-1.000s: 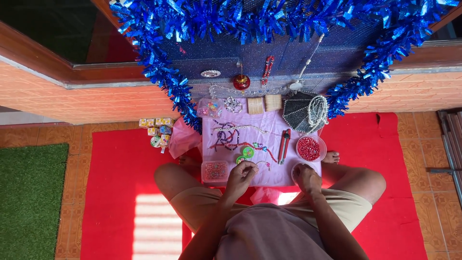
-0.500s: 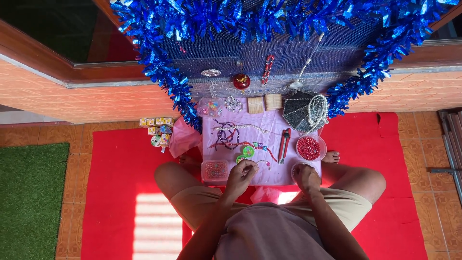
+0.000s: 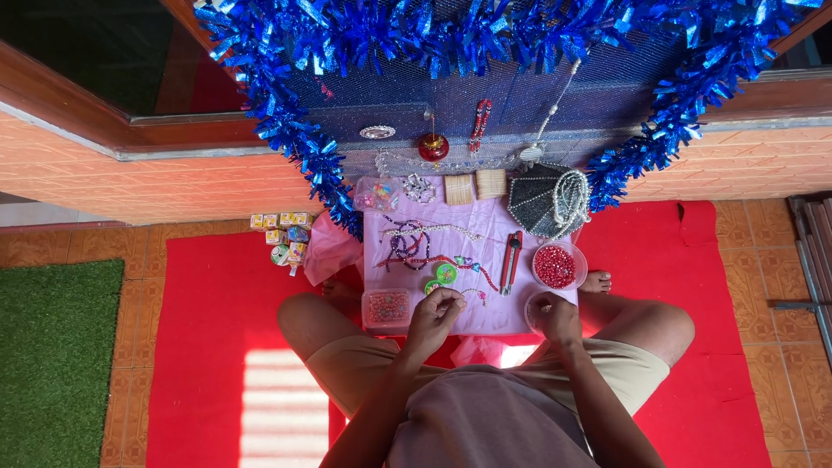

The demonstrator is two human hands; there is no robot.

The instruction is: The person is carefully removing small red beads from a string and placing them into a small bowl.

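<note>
I sit cross-legged on a red mat [image 3: 217, 347] with a pale pink cloth [image 3: 485, 234] spread in front of me. My left hand [image 3: 436, 314] is pinched on a thin beaded strand [image 3: 472, 293] just below two small green discs [image 3: 440, 277]. My right hand [image 3: 555, 316] rests with fingers curled in a small clear bowl [image 3: 530, 308] at the cloth's near right corner; what it holds is hidden. A round bowl of red beads [image 3: 555, 265] sits just beyond it. A clear box of beads [image 3: 387, 306] lies left of my left hand.
Red-handled pliers [image 3: 510, 260] and several bead strings [image 3: 416, 247] lie on the cloth. Small coloured boxes [image 3: 282, 234] stand on the mat's far left. Blue tinsel [image 3: 295, 130] frames a brick wall ahead. Green turf [image 3: 52, 364] lies left; metal rods [image 3: 815, 260] lie right.
</note>
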